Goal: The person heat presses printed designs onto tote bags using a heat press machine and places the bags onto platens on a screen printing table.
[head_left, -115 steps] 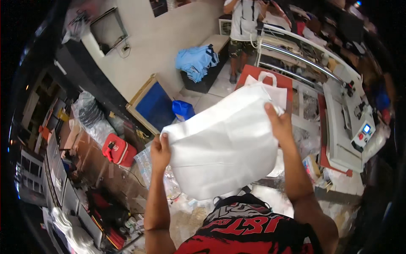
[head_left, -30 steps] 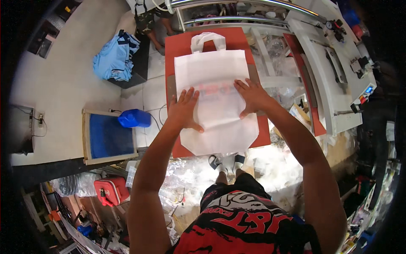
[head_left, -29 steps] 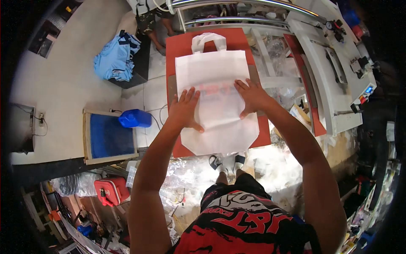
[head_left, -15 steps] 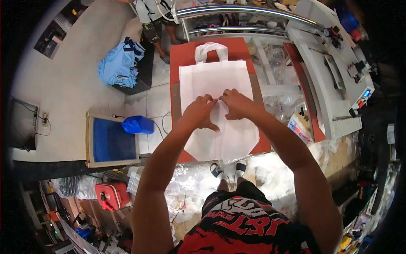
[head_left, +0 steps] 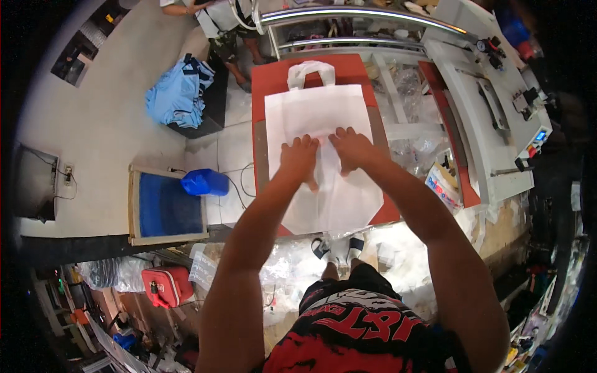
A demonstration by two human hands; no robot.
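Since this white bag (head_left: 320,155) lying flat on the red bench (head_left: 273,74) looks thin, light and floppy, I've got my left hand (head_left: 300,158) and right hand (head_left: 351,149) pressed open-palmed mid-bag, and I'd lift by the far handles (head_left: 311,71).

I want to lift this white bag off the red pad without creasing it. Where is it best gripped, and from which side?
Probably by the looped handle at the far end of the white bag, reaching over from the near side. The bag lies flat on the red pad, so its body offers no edge to pinch; the handle stands clear. Both the left hand and right hand lie flat mid-bag.
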